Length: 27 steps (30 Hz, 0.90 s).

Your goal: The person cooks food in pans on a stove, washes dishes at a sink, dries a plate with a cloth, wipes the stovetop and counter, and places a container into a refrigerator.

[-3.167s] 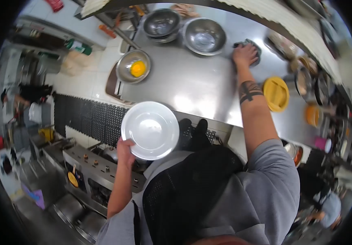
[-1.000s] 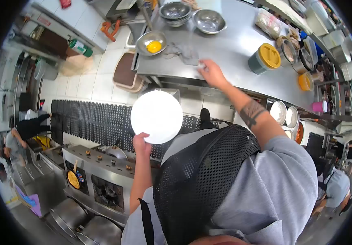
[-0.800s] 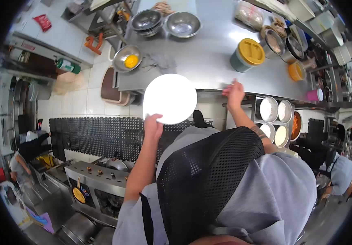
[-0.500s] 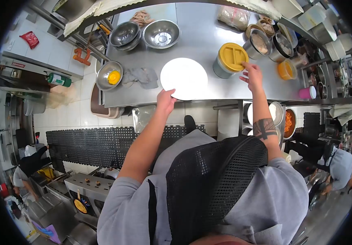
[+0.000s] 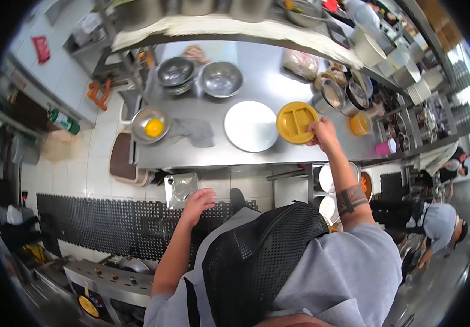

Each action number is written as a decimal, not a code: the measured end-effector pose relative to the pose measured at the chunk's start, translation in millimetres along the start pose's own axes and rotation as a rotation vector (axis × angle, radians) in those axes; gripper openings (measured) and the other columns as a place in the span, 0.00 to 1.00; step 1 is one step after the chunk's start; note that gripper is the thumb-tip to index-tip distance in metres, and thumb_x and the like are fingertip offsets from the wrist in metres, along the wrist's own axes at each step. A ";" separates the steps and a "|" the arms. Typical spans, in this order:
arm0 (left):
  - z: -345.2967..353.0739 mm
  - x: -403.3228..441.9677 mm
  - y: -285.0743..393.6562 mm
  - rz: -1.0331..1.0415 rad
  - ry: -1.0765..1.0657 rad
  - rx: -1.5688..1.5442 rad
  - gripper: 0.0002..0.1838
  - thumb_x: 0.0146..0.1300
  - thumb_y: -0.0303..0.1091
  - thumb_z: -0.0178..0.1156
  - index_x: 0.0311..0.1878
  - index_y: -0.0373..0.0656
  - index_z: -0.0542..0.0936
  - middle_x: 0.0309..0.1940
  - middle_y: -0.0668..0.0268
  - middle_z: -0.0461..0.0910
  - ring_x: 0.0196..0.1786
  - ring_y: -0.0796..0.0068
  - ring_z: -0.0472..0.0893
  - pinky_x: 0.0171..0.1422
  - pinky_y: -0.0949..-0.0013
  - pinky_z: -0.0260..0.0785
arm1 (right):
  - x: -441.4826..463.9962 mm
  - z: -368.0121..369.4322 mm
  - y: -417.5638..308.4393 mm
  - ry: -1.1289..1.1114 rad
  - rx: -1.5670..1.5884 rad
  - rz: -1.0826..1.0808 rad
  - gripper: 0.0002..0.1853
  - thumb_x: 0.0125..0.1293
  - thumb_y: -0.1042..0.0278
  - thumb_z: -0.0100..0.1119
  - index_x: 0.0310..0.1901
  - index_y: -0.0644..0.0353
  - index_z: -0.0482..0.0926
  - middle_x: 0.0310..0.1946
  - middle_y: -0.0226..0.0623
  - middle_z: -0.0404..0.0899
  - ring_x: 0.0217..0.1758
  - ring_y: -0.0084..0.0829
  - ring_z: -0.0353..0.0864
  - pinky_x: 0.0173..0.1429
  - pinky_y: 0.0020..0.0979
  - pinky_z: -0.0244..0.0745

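In the head view my right hand (image 5: 322, 133) has its fingers closed on the edge of a round yellow lid (image 5: 297, 122) with a raised grip bar. The container body under that lid is hidden from this angle. A round white plate (image 5: 250, 126) lies on the steel counter, just left of the lid. My left hand (image 5: 199, 206) hangs below the counter's front edge with its fingers stretched out, holding nothing. Left of the plate lie a grey cloth (image 5: 191, 131) and a steel bowl (image 5: 141, 132) with egg yolk (image 5: 154, 128).
Steel bowls (image 5: 221, 79) stand at the back of the counter (image 5: 218, 155). Metal pots (image 5: 330, 96), an orange tub (image 5: 360, 124) and a pink cup (image 5: 386, 147) line the right side. A shelf (image 5: 235, 27) overhangs the back. A co-worker (image 5: 439, 223) bends over at the right.
My left hand has let go of the plate and drawn back off the counter. My right hand has moved left with the lid, closer to the plate. The view has shifted too.
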<state>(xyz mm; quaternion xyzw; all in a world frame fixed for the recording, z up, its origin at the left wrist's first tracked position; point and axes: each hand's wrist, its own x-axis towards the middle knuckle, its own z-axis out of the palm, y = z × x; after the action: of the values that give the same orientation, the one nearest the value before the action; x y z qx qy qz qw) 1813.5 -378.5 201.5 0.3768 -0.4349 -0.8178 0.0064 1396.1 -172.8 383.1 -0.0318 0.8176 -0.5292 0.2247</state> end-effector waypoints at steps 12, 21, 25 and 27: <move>-143.5 -113.2 27.0 0.176 -0.676 -0.993 0.34 0.73 0.62 0.48 0.74 0.53 0.65 0.71 0.60 0.68 0.72 0.49 0.67 0.67 0.23 0.59 | -286.0 299.5 -56.6 -0.880 0.221 0.288 0.28 0.52 0.76 0.50 0.58 0.67 0.70 0.38 0.45 0.80 0.30 0.38 0.84 0.21 0.36 0.80; -331.1 -231.7 56.9 0.702 -0.245 -1.202 0.47 0.57 0.71 0.52 0.77 0.59 0.61 0.77 0.58 0.59 0.74 0.43 0.63 0.66 0.27 0.62 | -419.4 539.8 -96.9 -1.137 -0.272 -0.591 0.29 0.63 0.65 0.64 0.62 0.67 0.66 0.52 0.49 0.74 0.51 0.40 0.83 0.45 0.36 0.84; -422.6 -249.2 66.0 0.885 -0.378 -1.222 0.47 0.56 0.70 0.51 0.78 0.60 0.60 0.77 0.59 0.59 0.75 0.46 0.62 0.66 0.29 0.62 | -447.0 629.8 -120.0 -1.266 -0.319 -1.337 0.38 0.60 0.52 0.71 0.68 0.60 0.67 0.69 0.55 0.59 0.73 0.51 0.63 0.77 0.50 0.57; -452.7 -268.8 90.1 0.898 -0.206 -1.173 0.44 0.60 0.69 0.50 0.77 0.59 0.61 0.76 0.60 0.60 0.75 0.48 0.63 0.67 0.34 0.64 | -458.6 681.1 -134.0 -1.341 -0.232 -1.720 0.35 0.55 0.50 0.75 0.61 0.58 0.75 0.68 0.55 0.62 0.72 0.55 0.64 0.79 0.52 0.52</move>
<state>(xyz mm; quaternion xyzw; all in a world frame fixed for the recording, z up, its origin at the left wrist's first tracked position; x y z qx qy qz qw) 2258.9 -663.5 277.3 0.0190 -0.0374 -0.8657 0.4989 2055.6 -678.2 423.1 -0.8939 0.2787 -0.3044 0.1750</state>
